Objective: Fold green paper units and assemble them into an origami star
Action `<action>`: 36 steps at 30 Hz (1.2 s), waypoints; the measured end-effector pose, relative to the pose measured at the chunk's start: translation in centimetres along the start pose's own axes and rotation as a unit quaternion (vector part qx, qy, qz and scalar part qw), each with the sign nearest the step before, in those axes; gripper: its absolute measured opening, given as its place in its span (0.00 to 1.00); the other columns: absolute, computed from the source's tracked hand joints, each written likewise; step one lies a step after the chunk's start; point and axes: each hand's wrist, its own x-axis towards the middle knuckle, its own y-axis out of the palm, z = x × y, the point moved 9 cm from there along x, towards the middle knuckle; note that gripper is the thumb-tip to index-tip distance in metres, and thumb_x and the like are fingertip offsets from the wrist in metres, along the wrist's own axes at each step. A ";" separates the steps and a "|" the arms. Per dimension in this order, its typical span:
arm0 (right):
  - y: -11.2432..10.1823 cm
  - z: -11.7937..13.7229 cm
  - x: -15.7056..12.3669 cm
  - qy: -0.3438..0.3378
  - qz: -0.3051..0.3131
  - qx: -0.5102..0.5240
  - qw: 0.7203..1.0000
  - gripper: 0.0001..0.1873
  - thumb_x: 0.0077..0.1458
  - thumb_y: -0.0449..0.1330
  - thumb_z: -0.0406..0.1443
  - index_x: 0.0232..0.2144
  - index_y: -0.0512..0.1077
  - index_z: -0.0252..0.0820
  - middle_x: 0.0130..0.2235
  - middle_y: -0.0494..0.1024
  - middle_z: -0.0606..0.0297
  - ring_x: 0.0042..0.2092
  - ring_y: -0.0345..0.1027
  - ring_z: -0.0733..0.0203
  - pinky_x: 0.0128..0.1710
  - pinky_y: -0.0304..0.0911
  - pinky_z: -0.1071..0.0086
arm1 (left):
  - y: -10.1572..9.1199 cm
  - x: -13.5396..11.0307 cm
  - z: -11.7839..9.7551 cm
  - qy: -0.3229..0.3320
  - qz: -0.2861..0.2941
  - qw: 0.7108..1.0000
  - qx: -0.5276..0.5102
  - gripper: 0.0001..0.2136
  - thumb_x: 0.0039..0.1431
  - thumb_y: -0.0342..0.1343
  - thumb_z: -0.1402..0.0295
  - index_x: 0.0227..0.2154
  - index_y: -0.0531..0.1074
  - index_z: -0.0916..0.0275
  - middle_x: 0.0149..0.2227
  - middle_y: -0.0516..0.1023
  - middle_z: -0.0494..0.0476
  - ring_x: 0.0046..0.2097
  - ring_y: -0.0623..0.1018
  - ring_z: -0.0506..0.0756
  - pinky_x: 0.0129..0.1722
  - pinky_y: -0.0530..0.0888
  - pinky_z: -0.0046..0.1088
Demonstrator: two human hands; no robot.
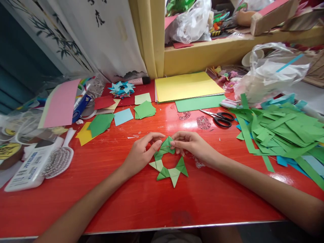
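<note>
A partly built ring of folded green paper units (169,165) lies on the red table (141,199) in front of me. My left hand (141,152) pinches the ring's upper left part with curled fingers. My right hand (192,143) pinches the top unit from the right, fingers pressed together on the paper. Both hands rest on the tabletop, and the lower units of the ring lie free.
Black-handled scissors (221,118) lie right of centre. A heap of green paper strips (280,130) fills the right side. Small green squares (144,109), a yellow paper stack (186,86), a blue-white paper star (122,88), a hairbrush (59,160) and plastic bags (270,71) surround the work area.
</note>
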 end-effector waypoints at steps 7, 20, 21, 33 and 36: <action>0.3 0.2 0.0 -0.019 0.021 0.051 0.998 0.09 0.51 0.56 0.37 0.34 0.67 0.39 0.28 0.70 0.68 0.27 0.65 0.69 0.28 0.62 0.73 | -0.9 -1.0 -2.0 0.145 -0.066 0.980 0.116 0.04 0.56 0.49 0.70 0.30 0.68 0.62 0.29 0.73 0.52 0.31 0.72 0.48 0.32 0.68 0.23; -2.5 0.2 0.4 -0.042 -0.082 0.004 0.996 0.11 0.50 0.57 0.42 0.31 0.67 0.38 0.23 0.69 0.68 0.24 0.63 0.69 0.25 0.60 0.74 | 1.5 -0.2 -0.7 0.110 0.038 0.963 0.245 0.18 0.54 0.51 0.61 0.46 0.61 0.62 0.42 0.68 0.59 0.44 0.66 0.57 0.45 0.65 0.37; -2.9 0.2 0.5 -0.049 -0.095 0.009 0.994 0.12 0.49 0.57 0.42 0.31 0.67 0.38 0.24 0.70 0.68 0.24 0.63 0.69 0.25 0.60 0.74 | 1.7 -0.1 -0.4 0.088 0.052 0.966 0.236 0.17 0.53 0.51 0.60 0.45 0.62 0.60 0.42 0.67 0.58 0.44 0.65 0.57 0.45 0.64 0.38; -4.2 3.7 -0.9 -0.146 -0.169 -0.081 0.971 0.13 0.50 0.57 0.40 0.37 0.67 0.41 0.30 0.71 0.66 0.35 0.66 0.64 0.33 0.63 0.69 | -1.5 0.2 1.5 -0.062 -0.036 0.995 -0.069 0.09 0.51 0.54 0.68 0.36 0.64 0.60 0.34 0.69 0.52 0.32 0.69 0.49 0.28 0.68 0.24; -3.5 5.8 -2.0 -0.191 -0.171 -0.148 0.955 0.10 0.51 0.56 0.40 0.35 0.69 0.43 0.35 0.72 0.64 0.38 0.67 0.62 0.37 0.64 0.66 | -2.3 0.0 0.7 -0.044 -0.065 0.992 -0.101 0.10 0.52 0.53 0.66 0.38 0.66 0.59 0.35 0.69 0.52 0.31 0.70 0.49 0.28 0.71 0.25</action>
